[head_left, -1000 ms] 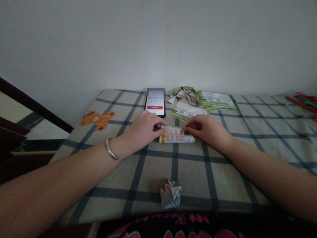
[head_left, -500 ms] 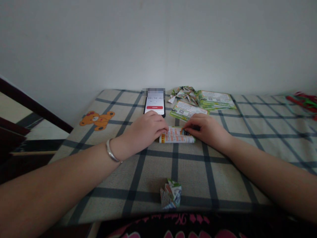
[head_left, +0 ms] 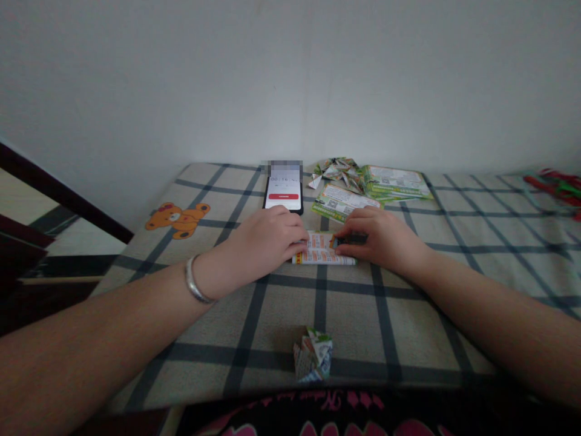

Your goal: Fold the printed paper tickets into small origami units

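A folded printed paper strip, white with orange and red print, lies on the checked cloth in the middle. My left hand, a silver bangle on its wrist, presses the strip's left end with curled fingers. My right hand pinches the strip's right end against the cloth. A finished folded paper piece stands on the cloth near me, apart from both hands.
A phone with a lit screen lies just beyond my left hand. Green leaflets and folded paper pieces sit at the back by the wall. Red and green items lie far right. A bear print marks the cloth's left edge.
Both hands have closed in along the strip, covering more of it. The strip now looks flatter and narrower. Nothing else has moved.
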### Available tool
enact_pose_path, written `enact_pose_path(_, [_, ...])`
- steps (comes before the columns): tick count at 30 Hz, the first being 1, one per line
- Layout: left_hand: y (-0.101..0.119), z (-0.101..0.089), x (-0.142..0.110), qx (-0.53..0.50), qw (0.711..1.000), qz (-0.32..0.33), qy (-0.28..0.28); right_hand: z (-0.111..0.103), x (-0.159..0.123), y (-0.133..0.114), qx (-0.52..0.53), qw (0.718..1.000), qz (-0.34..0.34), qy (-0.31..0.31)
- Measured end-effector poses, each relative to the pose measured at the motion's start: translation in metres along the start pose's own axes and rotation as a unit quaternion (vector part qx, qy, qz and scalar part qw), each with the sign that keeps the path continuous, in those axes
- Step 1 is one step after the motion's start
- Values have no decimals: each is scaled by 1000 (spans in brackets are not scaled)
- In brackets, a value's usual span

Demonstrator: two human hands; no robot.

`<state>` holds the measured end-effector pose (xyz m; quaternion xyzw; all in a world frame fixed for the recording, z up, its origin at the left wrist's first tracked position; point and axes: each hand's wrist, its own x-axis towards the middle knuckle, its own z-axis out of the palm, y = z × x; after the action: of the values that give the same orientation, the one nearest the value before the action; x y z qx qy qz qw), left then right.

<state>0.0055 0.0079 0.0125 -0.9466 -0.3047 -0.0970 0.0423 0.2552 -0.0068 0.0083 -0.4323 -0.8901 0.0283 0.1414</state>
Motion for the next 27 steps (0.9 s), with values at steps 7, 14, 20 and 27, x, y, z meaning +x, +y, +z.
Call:
enact_pose_path(7, [2, -3, -4, 15, 1000, -6, -12, -1, 1, -3, -24, 1000, -14, -2])
enact_pose_path(14, [5, -4, -4, 42, 999, -8, -17, 6, 1, 4, 54, 994, -100, 1])
enact_pose_path(20, [6, -1, -6, 71, 998, 2, -2, 10, 4, 10, 119, 978, -169, 2])
enact_pose_path(27, [3, 9, -6, 24, 997, 56, 47, 1, 3, 6, 86, 981, -172, -22])
